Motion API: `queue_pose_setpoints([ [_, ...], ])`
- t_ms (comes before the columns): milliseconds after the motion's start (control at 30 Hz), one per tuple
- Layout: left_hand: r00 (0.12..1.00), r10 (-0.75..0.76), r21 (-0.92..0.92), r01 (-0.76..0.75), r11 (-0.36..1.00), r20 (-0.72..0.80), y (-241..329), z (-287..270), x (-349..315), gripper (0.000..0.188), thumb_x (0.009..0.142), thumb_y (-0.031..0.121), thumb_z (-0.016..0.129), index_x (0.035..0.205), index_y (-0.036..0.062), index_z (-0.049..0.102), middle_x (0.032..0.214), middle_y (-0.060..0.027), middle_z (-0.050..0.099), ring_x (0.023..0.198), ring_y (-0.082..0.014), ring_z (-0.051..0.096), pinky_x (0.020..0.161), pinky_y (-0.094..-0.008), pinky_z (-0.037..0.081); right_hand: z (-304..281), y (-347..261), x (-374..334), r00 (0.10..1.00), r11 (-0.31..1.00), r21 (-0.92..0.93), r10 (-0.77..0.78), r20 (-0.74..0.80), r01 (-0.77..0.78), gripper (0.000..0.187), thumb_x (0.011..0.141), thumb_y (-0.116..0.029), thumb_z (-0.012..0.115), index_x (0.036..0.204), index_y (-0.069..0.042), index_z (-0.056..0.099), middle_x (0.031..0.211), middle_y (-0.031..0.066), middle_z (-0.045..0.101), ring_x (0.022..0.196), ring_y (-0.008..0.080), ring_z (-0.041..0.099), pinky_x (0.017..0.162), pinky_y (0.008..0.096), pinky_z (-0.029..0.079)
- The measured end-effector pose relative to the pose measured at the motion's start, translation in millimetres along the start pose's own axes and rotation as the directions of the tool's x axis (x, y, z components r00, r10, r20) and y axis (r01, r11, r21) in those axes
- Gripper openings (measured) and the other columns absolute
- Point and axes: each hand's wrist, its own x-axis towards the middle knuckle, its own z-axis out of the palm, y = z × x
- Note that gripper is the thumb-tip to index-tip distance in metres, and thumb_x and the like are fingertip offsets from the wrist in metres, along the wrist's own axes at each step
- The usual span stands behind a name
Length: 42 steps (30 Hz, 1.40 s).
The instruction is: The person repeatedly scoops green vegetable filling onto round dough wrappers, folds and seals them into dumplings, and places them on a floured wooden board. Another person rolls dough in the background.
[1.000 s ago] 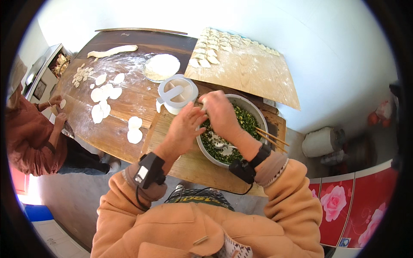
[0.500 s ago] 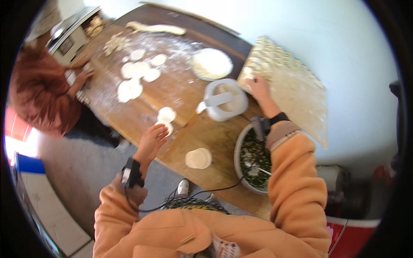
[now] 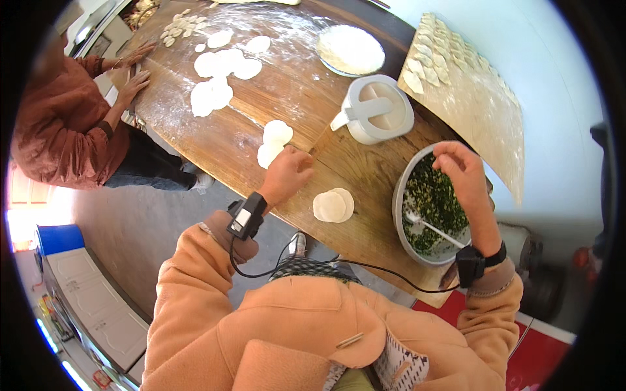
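My left hand (image 3: 287,176) hovers over the table with loosely bent fingers apart and nothing visible in them. It is beside two overlapping round dough wrappers (image 3: 276,133). Above the far rim of a white bowl (image 3: 399,221) hangs my right hand (image 3: 463,173), empty, with fingers slightly curled and apart. Chopped green filling (image 3: 433,195) lies in this bowl, and a white-handled spoon (image 3: 438,229) rests in it. A small stack of wrappers (image 3: 331,206) lies between my hands, near the front edge. Rows of dumplings (image 3: 430,55) cover the far part of a floured board (image 3: 479,117).
A translucent lidded container (image 3: 375,117) and a bowl of flour (image 3: 352,49) stand farther back on the wooden table (image 3: 293,85). More wrappers (image 3: 225,64) and small dough pieces (image 3: 184,26) lie at far left. A co-worker (image 3: 62,120) has both hands at the left edge.
My right hand has come back from the dumpling board to above the filling bowl. My left hand has moved right relative to the wrappers. The view has shifted.
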Motion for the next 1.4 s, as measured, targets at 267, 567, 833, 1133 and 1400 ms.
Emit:
queue_pose_setpoints([
  [267, 0.892, 0.419, 0.234, -0.449, 0.862, 0.169, 52.1, 21.3, -44.8, 0.027, 0.076, 0.016, 0.073, 0.100, 0.0081, 0.065, 0.101, -0.0084, 0.060, 0.097, -0.0300, 0.057, 0.081, -0.0390, 0.048, 22.1, 12.8, -101.8, 0.995, 0.988, 0.127, 0.090, -0.045, -0.084, 0.015, 0.092, -0.003, 0.056, 0.104, 0.002, 0.063, 0.094, 0.0036, 0.062, 0.082, 0.0116, 0.061, 0.075, 0.0249, 0.049],
  [567, 0.912, 0.255, 0.322, -0.358, 0.876, 0.322, 41.5, 46.8, -37.5, 0.016, 0.081, 0.015, 0.068, 0.093, 0.0074, 0.063, 0.092, -0.0091, 0.060, 0.086, -0.0312, 0.060, 0.070, -0.0420, 0.049, 37.1, 31.1, -155.4, 0.980, 0.972, 0.213, 0.134, -0.146, -0.101, 0.014, 0.091, -0.002, 0.056, 0.102, 0.001, 0.064, 0.092, 0.0038, 0.063, 0.081, 0.0102, 0.061, 0.074, 0.0242, 0.050],
  [833, 0.882, 0.405, 0.070, -0.432, 0.899, 0.241, 68.2, 29.7, -40.8, 0.016, 0.080, 0.009, 0.070, 0.093, 0.0037, 0.061, 0.085, -0.0093, 0.063, 0.079, -0.0265, 0.062, 0.071, -0.0359, 0.050, 52.9, 18.9, -177.4, 0.977, 0.994, 0.108, 0.036, -0.209, -0.014, 0.017, 0.087, -0.003, 0.058, 0.102, 0.001, 0.064, 0.089, 0.0076, 0.064, 0.077, 0.0143, 0.062, 0.070, 0.0260, 0.050],
  [1133, 0.803, 0.223, -0.611, 0.209, 0.764, 0.553, 125.8, 12.8, -31.1, 0.027, 0.085, -0.002, 0.067, 0.111, 0.0032, 0.061, 0.097, 0.0001, 0.065, 0.087, -0.0089, 0.061, 0.080, -0.0247, 0.050, 131.9, 22.8, -122.4, 0.966, 0.987, 0.066, -0.125, -0.228, 0.144, 0.047, 0.079, -0.012, 0.069, 0.122, 0.001, 0.054, 0.104, 0.0097, 0.064, 0.089, 0.0172, 0.061, 0.082, 0.0279, 0.049],
  [1400, 0.930, 0.027, -0.760, 0.284, 0.585, 0.368, 131.0, 30.5, -43.9, 0.039, 0.095, 0.028, 0.060, 0.122, 0.0009, 0.055, 0.117, -0.0087, 0.059, 0.107, -0.0170, 0.057, 0.091, -0.0301, 0.047, 127.0, 20.0, -91.5, 0.945, 0.731, 0.628, 0.326, 0.024, -0.268, 0.029, 0.084, -0.014, 0.068, 0.108, -0.001, 0.060, 0.089, 0.0042, 0.067, 0.072, 0.0129, 0.061, 0.062, 0.0288, 0.050],
])
